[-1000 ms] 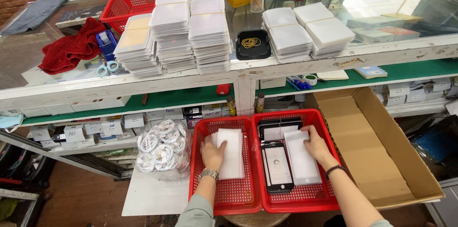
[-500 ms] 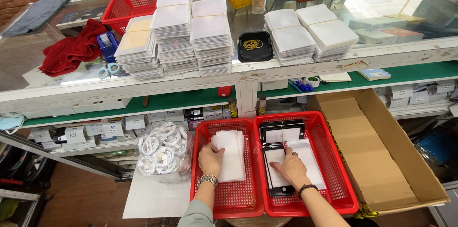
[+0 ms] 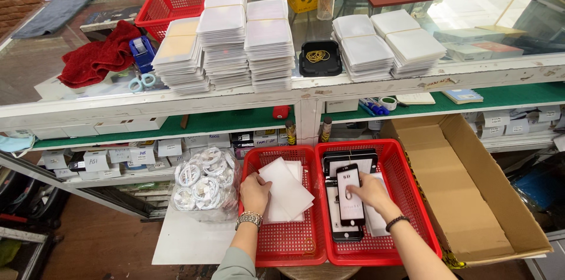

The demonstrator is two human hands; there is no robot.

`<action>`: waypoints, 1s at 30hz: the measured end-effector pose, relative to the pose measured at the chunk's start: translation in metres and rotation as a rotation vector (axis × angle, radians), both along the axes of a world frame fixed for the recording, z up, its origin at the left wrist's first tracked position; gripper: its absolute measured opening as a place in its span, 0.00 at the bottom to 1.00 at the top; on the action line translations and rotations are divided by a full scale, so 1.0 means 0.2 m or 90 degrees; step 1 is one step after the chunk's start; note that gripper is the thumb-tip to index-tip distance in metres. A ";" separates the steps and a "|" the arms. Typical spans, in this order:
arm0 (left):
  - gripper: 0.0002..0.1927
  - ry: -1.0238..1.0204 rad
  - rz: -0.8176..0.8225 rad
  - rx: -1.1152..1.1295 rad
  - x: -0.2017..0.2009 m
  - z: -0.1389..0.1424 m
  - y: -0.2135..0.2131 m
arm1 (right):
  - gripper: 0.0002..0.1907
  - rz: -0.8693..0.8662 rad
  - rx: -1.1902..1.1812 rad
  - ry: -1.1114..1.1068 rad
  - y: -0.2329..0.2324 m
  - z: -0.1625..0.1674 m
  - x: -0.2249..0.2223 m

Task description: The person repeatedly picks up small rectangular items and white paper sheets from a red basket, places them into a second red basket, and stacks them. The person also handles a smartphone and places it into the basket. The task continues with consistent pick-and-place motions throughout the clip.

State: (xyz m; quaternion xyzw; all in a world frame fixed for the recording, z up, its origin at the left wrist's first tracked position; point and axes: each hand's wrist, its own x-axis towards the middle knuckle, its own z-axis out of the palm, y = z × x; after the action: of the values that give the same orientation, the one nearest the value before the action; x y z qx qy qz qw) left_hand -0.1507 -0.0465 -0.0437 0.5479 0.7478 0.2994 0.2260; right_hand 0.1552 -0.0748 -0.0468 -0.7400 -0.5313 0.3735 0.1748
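Note:
Two red plastic baskets sit side by side below me. In the left basket [image 3: 294,244], my left hand [image 3: 254,193] grips a white flat sleeve [image 3: 287,193] lifted at an angle off a small pile of white sleeves. In the right basket [image 3: 412,197], my right hand [image 3: 368,190] holds a black-framed glass screen protector [image 3: 349,196] raised over more black screen protectors [image 3: 346,230] and white sheets. A watch is on my left wrist, a dark band on my right.
A bag of coiled white cables [image 3: 203,183] lies left of the baskets. An open cardboard box [image 3: 471,197] stands to the right. The glass counter above carries tall stacks of white sleeves [image 3: 244,38], a black tray of rubber bands [image 3: 319,57], scissors [image 3: 141,83], a red cloth [image 3: 97,56].
My right hand moved left from the basket's right side and picked up a black screen protector. My left hand tilted the top white sleeve up off its pile.

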 end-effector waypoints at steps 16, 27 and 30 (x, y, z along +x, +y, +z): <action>0.14 0.027 0.012 0.002 0.02 0.07 -0.02 | 0.22 -0.024 0.089 0.180 0.19 0.13 -0.06; 0.16 0.123 -0.020 -0.074 0.07 0.02 0.08 | 0.21 0.007 0.105 0.247 0.20 0.19 -0.16; 0.16 -0.083 -0.061 -0.072 0.06 0.03 0.06 | 0.21 -0.001 0.111 0.299 0.21 0.20 -0.14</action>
State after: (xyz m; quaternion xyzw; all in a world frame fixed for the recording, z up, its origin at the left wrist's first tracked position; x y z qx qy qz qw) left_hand -0.1395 -0.0341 -0.0382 0.5489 0.7199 0.2807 0.3188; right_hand 0.1269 -0.0320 -0.0074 -0.6156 -0.5058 0.4875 0.3571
